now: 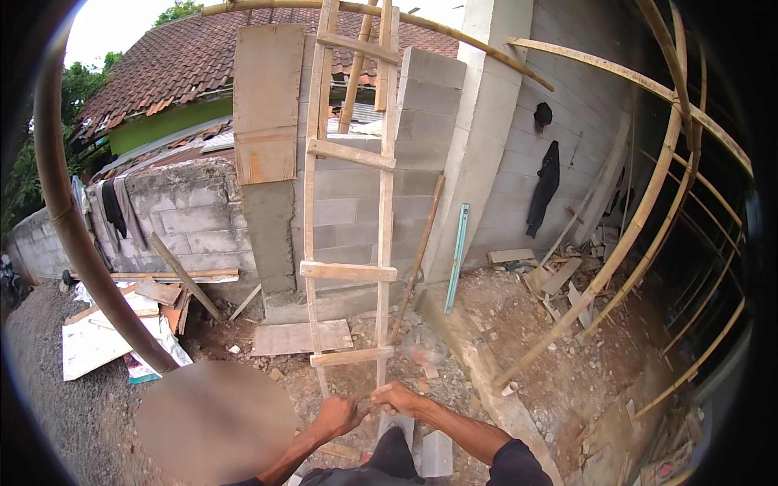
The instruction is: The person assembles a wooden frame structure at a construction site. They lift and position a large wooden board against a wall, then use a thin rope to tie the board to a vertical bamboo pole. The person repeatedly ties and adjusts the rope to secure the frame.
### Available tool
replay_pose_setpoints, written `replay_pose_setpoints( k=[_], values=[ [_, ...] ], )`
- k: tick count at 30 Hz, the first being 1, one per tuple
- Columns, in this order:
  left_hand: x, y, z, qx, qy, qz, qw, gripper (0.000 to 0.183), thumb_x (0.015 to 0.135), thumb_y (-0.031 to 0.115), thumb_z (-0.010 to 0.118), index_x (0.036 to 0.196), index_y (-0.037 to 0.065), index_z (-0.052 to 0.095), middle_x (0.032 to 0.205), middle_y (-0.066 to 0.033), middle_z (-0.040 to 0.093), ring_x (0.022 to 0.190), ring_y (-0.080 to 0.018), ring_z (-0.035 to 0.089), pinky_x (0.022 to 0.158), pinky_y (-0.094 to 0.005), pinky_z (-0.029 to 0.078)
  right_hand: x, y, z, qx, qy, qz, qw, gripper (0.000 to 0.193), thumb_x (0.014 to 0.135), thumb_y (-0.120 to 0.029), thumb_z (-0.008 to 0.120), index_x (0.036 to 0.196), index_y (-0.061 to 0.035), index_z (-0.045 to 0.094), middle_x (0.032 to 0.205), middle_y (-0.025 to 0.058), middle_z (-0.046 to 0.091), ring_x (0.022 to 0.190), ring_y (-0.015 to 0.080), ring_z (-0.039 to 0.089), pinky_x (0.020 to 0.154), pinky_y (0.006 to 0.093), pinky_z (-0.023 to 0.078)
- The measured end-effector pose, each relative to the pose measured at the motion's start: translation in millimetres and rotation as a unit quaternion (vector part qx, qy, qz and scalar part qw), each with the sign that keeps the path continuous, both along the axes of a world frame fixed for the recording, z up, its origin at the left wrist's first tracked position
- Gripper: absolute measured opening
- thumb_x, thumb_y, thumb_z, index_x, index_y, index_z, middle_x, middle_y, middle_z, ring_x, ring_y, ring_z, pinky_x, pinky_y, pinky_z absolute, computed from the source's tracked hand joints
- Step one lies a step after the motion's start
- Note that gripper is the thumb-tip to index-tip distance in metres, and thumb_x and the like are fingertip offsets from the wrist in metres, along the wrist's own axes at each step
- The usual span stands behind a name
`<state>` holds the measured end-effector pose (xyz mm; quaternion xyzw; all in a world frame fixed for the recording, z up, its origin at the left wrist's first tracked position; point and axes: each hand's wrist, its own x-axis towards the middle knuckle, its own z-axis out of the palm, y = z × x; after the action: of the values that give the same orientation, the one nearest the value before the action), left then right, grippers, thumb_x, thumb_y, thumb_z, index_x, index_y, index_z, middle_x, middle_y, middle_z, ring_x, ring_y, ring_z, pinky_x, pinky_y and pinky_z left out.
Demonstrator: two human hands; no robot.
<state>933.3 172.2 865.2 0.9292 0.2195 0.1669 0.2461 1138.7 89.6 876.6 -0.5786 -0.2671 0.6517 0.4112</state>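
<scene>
Close together in front of my body are my left hand (339,416) and my right hand (396,398). Both have curled fingers, and whatever they hold, if anything, is too small or hidden to make out. Just beyond them rises a wooden ladder (348,272) with nailed plank rungs, leaning toward the block wall (334,212). Its lower end stands just past my hands; I cannot tell whether they touch it. Beneath my right hand a grey concrete block (395,424) shows partly behind my dark-clothed knee, and a second block (437,454) lies beside it.
A teal spirit level (457,259) leans by the concrete column (478,121). Bamboo poles (624,259) slant across the right; another pole (77,219) stands at left. A board (301,338) lies at the wall's foot, amid rubble. A blurred patch (215,421) covers the lower left.
</scene>
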Motion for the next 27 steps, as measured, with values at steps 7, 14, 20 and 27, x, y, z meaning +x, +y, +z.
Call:
replay_pose_setpoints(
  k=[7, 14, 20, 27],
  values=[
    [-4.3, 2.2, -8.0, -0.03, -0.061, -0.016, 0.998, 0.038, 0.092, 0.044, 0.067, 0.094, 0.007, 0.07, 0.066, -0.0151, 0.066, 0.062, -0.0353, 0.065, 0.055, -0.045, 0.05, -5.3, -12.1, -9.4, 0.018, 0.109, -0.013, 0.994, 0.015, 0.094, -0.007, 0.065, 0.104, 0.0045, 0.068, 0.077, 0.0013, 0.062, 0.054, 0.0068, 0.047, 0.045, 0.0238, 0.038],
    [14.2, -3.6, -9.2, -0.374, -0.19, 0.123, 0.899, 0.046, 0.1, 0.039, 0.059, 0.071, 0.004, 0.062, 0.059, -0.0005, 0.054, 0.047, -0.018, 0.047, 0.045, -0.0371, 0.035, -33.2, -8.8, 1.5, 0.253, -0.242, -0.049, 0.936, 0.018, 0.094, -0.01, 0.066, 0.107, 0.0022, 0.069, 0.082, 0.0052, 0.066, 0.065, 0.0129, 0.06, 0.051, 0.0285, 0.045],
    [5.5, 1.7, -9.8, -0.769, -0.116, 0.102, 0.62, 0.031, 0.103, 0.032, 0.053, 0.083, 0.01, 0.062, 0.055, 0.0083, 0.034, 0.046, -0.0061, 0.029, 0.043, -0.0278, 0.02, -34.5, -17.0, -6.1, 0.426, -0.434, 0.005, 0.794, 0.018, 0.092, -0.013, 0.07, 0.102, 0.0014, 0.072, 0.083, 0.0051, 0.066, 0.069, 0.0162, 0.061, 0.056, 0.0312, 0.047],
    [4.9, -16.4, -2.9, -0.643, -0.175, 0.088, 0.74, 0.026, 0.1, 0.028, 0.061, 0.082, 0.01, 0.064, 0.059, 0.0082, 0.046, 0.046, -0.0054, 0.034, 0.043, -0.026, 0.021, -6.8, -12.2, 6.6, 0.022, 0.074, -0.003, 0.997, 0.018, 0.093, -0.017, 0.073, 0.094, 0.0, 0.071, 0.075, 0.0006, 0.059, 0.058, 0.0048, 0.047, 0.047, 0.0219, 0.033]
  ],
)
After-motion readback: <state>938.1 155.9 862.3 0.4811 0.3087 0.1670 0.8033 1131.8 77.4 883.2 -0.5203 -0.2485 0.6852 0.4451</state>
